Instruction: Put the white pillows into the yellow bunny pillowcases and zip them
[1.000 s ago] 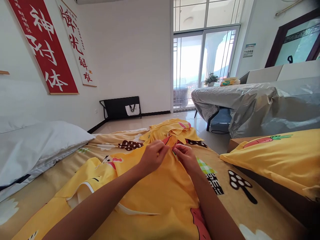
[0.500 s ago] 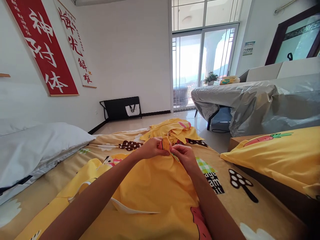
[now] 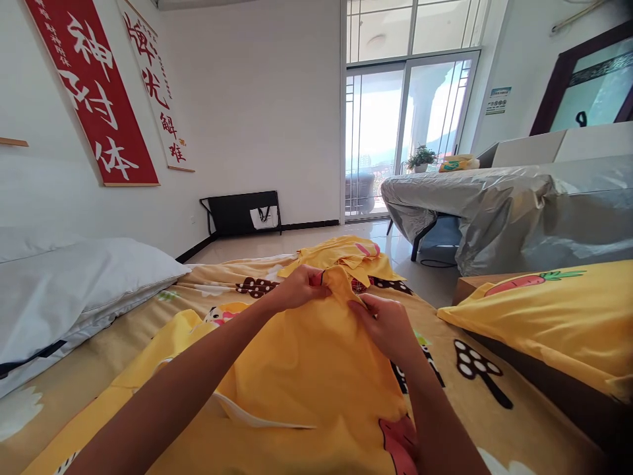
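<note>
A yellow pillowcase [image 3: 306, 369] with a pink print near its lower right lies spread before me on the bed, its far end lifted. My left hand [image 3: 302, 289] pinches that raised end, where a bit of pink print shows by the fingertips. On the other side my right hand [image 3: 382, 320] is closed on the pillowcase's edge, thumb and fingers together. Between the two hands the cloth is stretched and slightly bunched. A slit with a pale edge runs across the nearer part of the cloth.
More folded yellow cloth [image 3: 341, 254] lies at the bed's far edge. White pillows [image 3: 109, 277] are on the left, and a yellow pillow [image 3: 558, 310] with a carrot print on the right. Behind stands a table under plastic sheeting [image 3: 494, 211]. Brown patterned bedding [image 3: 475, 422] lies underneath.
My right hand has moved to the right and slightly down, away from the left. My left hand has shifted a little left and up. The pillowcase's far end is now spread wider.
</note>
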`<state>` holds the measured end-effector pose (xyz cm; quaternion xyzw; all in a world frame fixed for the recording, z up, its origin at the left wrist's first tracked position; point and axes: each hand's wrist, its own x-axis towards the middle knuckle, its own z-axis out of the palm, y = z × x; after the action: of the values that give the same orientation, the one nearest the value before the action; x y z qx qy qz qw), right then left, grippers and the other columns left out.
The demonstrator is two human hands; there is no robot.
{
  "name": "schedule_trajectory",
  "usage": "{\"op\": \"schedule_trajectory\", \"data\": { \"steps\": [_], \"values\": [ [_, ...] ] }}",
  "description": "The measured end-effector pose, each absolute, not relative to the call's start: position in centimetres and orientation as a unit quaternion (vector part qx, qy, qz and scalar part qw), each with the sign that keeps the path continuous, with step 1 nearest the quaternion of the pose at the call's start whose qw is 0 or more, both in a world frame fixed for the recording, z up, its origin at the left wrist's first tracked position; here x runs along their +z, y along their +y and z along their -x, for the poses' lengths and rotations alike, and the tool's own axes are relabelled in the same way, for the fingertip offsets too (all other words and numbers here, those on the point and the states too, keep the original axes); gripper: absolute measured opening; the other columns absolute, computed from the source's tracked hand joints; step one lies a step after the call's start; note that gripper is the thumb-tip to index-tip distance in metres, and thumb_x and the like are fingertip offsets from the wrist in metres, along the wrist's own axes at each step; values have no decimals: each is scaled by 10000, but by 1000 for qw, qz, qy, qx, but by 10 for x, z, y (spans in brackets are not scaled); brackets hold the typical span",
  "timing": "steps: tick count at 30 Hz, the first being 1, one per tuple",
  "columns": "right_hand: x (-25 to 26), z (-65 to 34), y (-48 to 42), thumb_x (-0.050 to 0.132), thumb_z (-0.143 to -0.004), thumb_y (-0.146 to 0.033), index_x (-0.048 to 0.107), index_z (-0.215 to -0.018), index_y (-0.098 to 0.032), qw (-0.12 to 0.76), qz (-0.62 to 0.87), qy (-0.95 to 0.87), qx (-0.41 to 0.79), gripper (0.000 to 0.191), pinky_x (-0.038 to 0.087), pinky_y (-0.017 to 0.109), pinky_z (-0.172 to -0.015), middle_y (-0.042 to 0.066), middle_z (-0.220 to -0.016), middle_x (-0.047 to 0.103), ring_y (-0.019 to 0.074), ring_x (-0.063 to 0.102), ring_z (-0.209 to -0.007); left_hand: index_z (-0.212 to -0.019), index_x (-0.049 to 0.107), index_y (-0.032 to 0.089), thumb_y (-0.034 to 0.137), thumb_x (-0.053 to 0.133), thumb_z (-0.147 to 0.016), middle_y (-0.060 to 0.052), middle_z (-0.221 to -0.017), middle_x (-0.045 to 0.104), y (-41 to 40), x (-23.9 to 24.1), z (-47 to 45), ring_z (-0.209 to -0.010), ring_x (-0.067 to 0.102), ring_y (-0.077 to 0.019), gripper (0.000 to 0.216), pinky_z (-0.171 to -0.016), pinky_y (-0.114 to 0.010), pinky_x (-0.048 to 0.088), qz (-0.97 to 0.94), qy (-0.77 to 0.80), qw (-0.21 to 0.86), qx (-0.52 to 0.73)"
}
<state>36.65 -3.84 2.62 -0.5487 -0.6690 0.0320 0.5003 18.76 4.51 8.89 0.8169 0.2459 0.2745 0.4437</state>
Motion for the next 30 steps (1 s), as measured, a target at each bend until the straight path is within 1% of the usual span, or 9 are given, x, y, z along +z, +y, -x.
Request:
{"op": "schedule_trajectory", "data": {
  "steps": [5,9,12,14,16,20,24,27,30],
  "values": [
    [20,-388,-34,499,-804,-452,459,-491,-187,441,542,-705,121,411,197,237,-430,-30,-475,372,87,292,-475,-520,390,173,381,655,-665,61,-522,307,49,85,-194,-496,260,-61,366,-453,-211,193,-845,255,390,260],
    [13,-401,-32,577,-750,-377,483,-437,-192,412,520,-731,157,375,171,233,-401,-39,-439,368,81,272,-441,-524,366,181,367,689,-630,60,-530,306,50,85,-196,-502,267,-70,387,-439,-214,185,-858,291,329,265],
    [16,-400,-32,616,-730,-359,562,-471,-206,405,511,-737,178,306,240,225,-405,-28,-476,483,98,368,-458,-570,421,179,383,680,-628,53,-562,360,48,86,-196,-518,326,-79,335,-450,-207,237,-847,301,355,258],
    [21,-397,-32,620,-745,-400,644,-598,-212,446,494,-720,195,241,341,228,-465,-3,-604,600,131,488,-550,-612,457,176,386,668,-632,47,-592,400,46,85,-197,-536,364,-87,298,-471,-207,278,-837,301,382,250],
    [24,-390,-29,610,-764,-462,675,-715,-202,508,481,-685,204,272,391,239,-524,19,-705,645,156,543,-630,-626,459,177,374,661,-630,48,-600,412,45,84,-199,-540,372,-88,282,-481,-209,285,-833,304,395,240],
    [15,-374,-17,629,-744,-537,642,-688,-166,562,501,-623,212,376,338,238,-469,10,-602,583,135,485,-552,-570,406,180,312,662,-601,65,-571,360,45,79,-206,-543,326,-79,289,-492,-209,250,-846,295,360,261],
    [5,-362,-6,690,-712,-489,664,-789,-172,608,444,-603,265,328,406,255,-543,29,-726,648,163,545,-639,-586,458,164,263,690,-576,68,-570,379,47,76,-210,-568,319,-80,253,-509,-204,249,-863,285,317,271],
    [5,-358,-4,728,-694,-441,667,-813,-188,639,394,-592,294,286,436,266,-583,23,-749,657,167,563,-667,-681,524,162,304,733,-577,61,-614,447,50,76,-205,-576,362,-85,273,-503,-197,276,-869,277,314,262],
    [6,-355,-5,767,-659,-408,659,-862,-198,668,361,-553,343,312,478,280,-620,24,-791,679,181,599,-706,-748,593,165,361,769,-575,45,-649,500,55,77,-192,-586,426,-96,315,-496,-192,307,-874,277,331,225]
  ]
}}
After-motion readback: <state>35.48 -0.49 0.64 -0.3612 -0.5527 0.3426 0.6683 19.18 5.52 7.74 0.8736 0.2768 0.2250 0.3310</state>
